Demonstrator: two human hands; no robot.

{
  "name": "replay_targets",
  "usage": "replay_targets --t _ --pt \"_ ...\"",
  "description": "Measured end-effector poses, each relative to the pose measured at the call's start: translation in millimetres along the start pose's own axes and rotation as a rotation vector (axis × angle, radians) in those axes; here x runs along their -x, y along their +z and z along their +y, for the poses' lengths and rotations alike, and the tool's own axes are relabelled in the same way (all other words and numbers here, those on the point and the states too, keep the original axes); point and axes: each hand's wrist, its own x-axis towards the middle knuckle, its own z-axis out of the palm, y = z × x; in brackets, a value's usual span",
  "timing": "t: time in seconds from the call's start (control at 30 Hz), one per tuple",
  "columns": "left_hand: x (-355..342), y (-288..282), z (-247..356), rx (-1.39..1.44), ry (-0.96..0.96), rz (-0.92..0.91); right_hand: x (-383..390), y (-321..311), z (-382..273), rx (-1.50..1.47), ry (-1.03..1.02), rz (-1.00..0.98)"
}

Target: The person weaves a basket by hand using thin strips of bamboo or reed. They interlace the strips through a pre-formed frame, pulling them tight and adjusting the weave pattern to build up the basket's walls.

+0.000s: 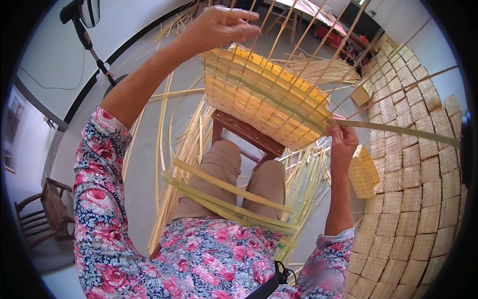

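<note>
Keep the flat green bamboo strip (398,129) taut, your right hand (343,138) pinching at three o'clock. Your left hand (225,27): grip unclear.

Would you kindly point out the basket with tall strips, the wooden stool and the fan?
Basket with tall strips (260,101): head view, middle of its near wall.
Wooden stool (249,133): head view, on its seat.
Fan (86,41): head view, on its pole.

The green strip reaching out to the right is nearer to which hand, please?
Right. The right hand touches the green strip beside the woven basket; the left hand is above the basket's left end.
</note>
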Motion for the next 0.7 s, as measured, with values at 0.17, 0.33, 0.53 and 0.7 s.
replay_targets --t 0.17,0.33,0.53,0.7 --pt "-4 2 24 -0.119 0.04 -0.196 -1 10 9 0.183 -0.068 0.062" --pt "-22 -32 55 -0.025 0.083 -0.436 -3 12 -2 0.333 -0.1 0.079" --pt "-43 14 85 0.007 -0.011 -0.425 2 12 -4 0.347 -0.14 0.116" --pt "-56 -3 124 0.114 -0.157 -0.741 -2 21 -7 0.263 -0.105 0.134"
